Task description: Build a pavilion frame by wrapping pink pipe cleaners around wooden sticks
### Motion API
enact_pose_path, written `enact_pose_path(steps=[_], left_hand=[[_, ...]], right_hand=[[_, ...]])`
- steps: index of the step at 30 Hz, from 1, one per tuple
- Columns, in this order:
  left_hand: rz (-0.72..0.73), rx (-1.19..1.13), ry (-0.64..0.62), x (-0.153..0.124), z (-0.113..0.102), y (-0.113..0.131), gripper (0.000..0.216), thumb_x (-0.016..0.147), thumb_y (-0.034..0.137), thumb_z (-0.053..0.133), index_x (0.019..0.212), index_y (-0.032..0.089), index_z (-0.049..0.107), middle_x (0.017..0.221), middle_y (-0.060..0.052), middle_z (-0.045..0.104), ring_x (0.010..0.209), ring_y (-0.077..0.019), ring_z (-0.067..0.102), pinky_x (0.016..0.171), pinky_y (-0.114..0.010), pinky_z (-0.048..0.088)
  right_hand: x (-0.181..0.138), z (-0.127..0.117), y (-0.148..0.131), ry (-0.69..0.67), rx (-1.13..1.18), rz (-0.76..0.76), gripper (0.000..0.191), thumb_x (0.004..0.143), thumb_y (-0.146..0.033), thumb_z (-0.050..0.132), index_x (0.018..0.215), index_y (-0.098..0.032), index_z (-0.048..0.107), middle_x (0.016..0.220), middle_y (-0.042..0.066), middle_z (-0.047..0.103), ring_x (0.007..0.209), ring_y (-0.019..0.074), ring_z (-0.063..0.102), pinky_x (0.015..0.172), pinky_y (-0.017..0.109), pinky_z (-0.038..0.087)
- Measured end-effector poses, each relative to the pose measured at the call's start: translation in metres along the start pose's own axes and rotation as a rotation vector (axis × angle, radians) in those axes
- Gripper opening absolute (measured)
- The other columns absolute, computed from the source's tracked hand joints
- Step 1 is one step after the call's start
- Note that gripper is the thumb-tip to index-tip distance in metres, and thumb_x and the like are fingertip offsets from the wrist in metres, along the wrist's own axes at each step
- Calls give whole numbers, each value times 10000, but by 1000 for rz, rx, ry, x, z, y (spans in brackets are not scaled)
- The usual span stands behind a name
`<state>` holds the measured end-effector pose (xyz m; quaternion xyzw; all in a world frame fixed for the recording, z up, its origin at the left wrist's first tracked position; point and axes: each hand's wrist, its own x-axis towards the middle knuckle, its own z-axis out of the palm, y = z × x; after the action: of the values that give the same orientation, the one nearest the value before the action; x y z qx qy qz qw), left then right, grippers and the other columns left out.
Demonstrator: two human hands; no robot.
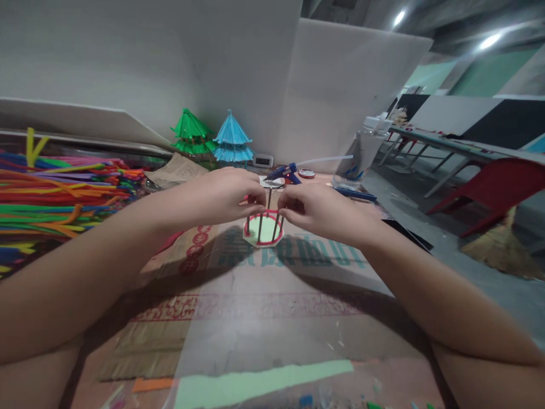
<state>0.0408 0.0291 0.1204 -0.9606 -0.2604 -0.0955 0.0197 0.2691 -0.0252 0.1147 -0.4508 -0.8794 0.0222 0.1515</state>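
A small model stands on the cardboard-covered table (pixel 255 307): a pale green disc base (pixel 263 231) edged in red, with several thin upright sticks and a red ring round them. My left hand (pixel 225 196) is closed, its fingertips pinching the top of the sticks from the left. Facing it from the right, my right hand (pixel 317 211) pinches the red ring and a stick at the same spot. The fingers hide the top of the model.
A big heap of coloured pipe cleaners (pixel 55 193) lies at the left. Green (pixel 191 133) and blue (pixel 232 139) paper pavilions stand at the back wall. A blue glue gun (pixel 284 172), a tape roll (pixel 306 173) and a clear bag (pixel 360 159) lie behind. A red chair (pixel 489 190) stands right.
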Motion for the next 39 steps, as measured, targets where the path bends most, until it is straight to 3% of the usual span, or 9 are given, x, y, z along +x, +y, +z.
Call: enact_pose_path(steps=[27,33,39], left_hand=[[55,-27,65,0,7,-5,216,953,216,594,903,214,804,867,-39,717,782,-180,635,686,-280,404],[116,-1,314,-1,13,-2,289,1019,352,620,1191,211,803,1171,-130,748,1085,-276,675,931,-390,489],[95,-33,494,-5,15,19,381,1109,378,480,1229,184,786,1252,-142,750,1187,-289,663,1034,-463,493]], right_hand=[[-1,3,-5,-9,15,101,83,954,-165,611,909,-184,678,813,-4,701,707,133,562,618,268,300],[-1,1,-6,127,-114,66,119,974,-200,622,877,-178,686,758,12,668,697,153,532,650,286,298],[-4,0,-1,416,-178,-79,93,953,-180,631,874,-167,678,751,28,664,680,160,522,665,290,322]])
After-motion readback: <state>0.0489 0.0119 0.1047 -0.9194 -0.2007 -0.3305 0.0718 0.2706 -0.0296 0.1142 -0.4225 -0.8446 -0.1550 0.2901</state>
